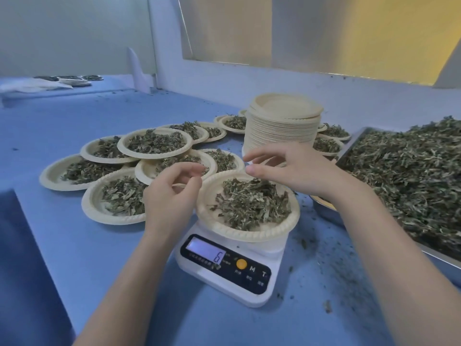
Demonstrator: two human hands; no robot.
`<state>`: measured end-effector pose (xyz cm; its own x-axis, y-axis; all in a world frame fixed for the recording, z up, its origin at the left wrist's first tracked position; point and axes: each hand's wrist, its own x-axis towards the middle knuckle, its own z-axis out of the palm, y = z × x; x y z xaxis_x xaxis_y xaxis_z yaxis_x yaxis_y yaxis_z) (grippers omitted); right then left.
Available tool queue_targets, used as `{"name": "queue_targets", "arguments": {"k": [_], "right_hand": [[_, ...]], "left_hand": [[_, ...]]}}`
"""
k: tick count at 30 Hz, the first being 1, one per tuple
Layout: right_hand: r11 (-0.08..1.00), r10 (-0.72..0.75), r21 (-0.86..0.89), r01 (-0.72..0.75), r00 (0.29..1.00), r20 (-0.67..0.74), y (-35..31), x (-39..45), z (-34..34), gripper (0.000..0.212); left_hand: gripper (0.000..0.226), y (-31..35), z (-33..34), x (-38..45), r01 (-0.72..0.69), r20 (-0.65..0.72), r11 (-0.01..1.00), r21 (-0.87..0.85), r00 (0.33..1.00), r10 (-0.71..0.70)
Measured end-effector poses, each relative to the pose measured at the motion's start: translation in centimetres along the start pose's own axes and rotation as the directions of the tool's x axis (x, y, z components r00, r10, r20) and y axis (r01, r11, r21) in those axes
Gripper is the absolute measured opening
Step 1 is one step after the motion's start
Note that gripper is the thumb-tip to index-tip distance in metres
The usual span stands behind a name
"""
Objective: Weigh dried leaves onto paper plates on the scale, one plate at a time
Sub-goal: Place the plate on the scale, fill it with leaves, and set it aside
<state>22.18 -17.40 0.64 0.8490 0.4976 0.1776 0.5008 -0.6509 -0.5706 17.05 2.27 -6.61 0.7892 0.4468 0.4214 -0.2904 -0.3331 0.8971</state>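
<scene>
A white digital scale (232, 268) stands near the table's front, its display reading 6. On it sits a paper plate (212, 196) holding a pile of dried leaves (252, 203). My left hand (169, 193) hovers just left of that plate, its fingers loosely curled and holding nothing. My right hand (287, 166) hangs above the plate's far rim with relaxed, slightly bent fingers, also holding nothing. A tall stack of unused paper plates (282, 126) stands behind the scale. To the right, a metal tray (354, 138) holds a big heap of loose dried leaves (409, 171).
Several filled paper plates (154, 143) overlap on the blue table (74, 240) left of and behind the scale. A few more filled plates (329, 138) lie behind the stack. Leaf crumbs are scattered right of the scale. The table's left edge drops off at the lower left.
</scene>
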Motion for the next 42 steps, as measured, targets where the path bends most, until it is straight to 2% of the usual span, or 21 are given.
{"name": "queue_targets", "arguments": {"k": [6, 13, 17, 20, 22, 26, 29, 31, 33, 35, 39, 42], "right_hand": [[1.000, 0.010, -0.030, -0.008, 0.999, 0.037, 0.0, -0.4, -0.4, 0.023], [0.988, 0.050, -0.152, -0.035, 0.994, 0.099, 0.2, -0.6, -0.4, 0.031], [0.989, 0.042, -0.142, -0.033, 0.997, 0.061, 0.1, -0.6, -0.8, 0.030], [0.992, 0.036, -0.123, -0.029, 0.998, 0.054, 0.1, -1.0, -1.2, 0.029], [0.993, 0.037, -0.115, -0.033, 0.999, 0.034, 0.4, -1.4, -2.0, 0.030], [0.983, 0.085, -0.163, -0.088, 0.996, -0.024, 2.7, -3.6, -5.3, 0.025], [0.959, 0.146, -0.230, -0.164, 0.985, -0.095, 5.9, -5.7, -7.9, 0.037], [0.918, 0.213, -0.320, -0.234, 0.972, -0.099, 8.1, -6.6, -8.8, 0.028], [0.856, 0.310, -0.416, -0.306, 0.949, -0.060, 10.2, -6.8, -8.9, 0.030], [0.813, 0.370, -0.478, -0.332, 0.929, -0.015, 11.9, -6.6, -8.5, 0.035], [0.804, 0.350, -0.519, -0.290, 0.936, 0.021, 13.8, -5.1, -6.8, 0.043], [0.791, 0.317, -0.559, -0.251, 0.948, 0.023, 14.4, -3.8, -5.6, 0.033]], "left_hand": [[0.018, -0.5, -0.1, -0.1, 0.024, 0.018, 0.999, 0.039, 1.000, -0.025], [0.019, -0.5, 0.0, -0.2, -0.005, 0.022, 0.997, 0.078, 1.000, 0.003], [0.019, 0.8, 0.5, -0.3, -0.214, 0.039, 0.942, 0.259, 0.977, 0.211], [0.022, 3.3, 2.3, -0.3, -0.417, 0.188, 0.835, 0.358, 0.908, 0.373], [0.024, 5.3, 4.6, -0.5, -0.507, 0.323, 0.774, 0.379, 0.856, 0.402], [0.029, 8.4, 10.3, -1.6, -0.514, 0.455, 0.773, 0.372, 0.827, 0.330], [0.033, 10.0, 14.5, -3.2, -0.522, 0.565, 0.796, 0.305, 0.772, 0.290], [0.034, 10.9, 17.2, -4.8, -0.512, 0.674, 0.794, 0.328, 0.716, 0.184], [0.037, 11.3, 19.6, -6.2, -0.488, 0.749, 0.777, 0.397, 0.662, 0.033], [0.042, 10.9, 21.4, -6.7, -0.472, 0.752, 0.741, 0.477, 0.656, -0.066], [0.043, 9.3, 22.9, -5.6, -0.425, 0.689, 0.685, 0.591, 0.708, -0.155], [0.043, 8.7, 23.5, -4.7, -0.378, 0.679, 0.686, 0.621, 0.697, -0.230]]}}
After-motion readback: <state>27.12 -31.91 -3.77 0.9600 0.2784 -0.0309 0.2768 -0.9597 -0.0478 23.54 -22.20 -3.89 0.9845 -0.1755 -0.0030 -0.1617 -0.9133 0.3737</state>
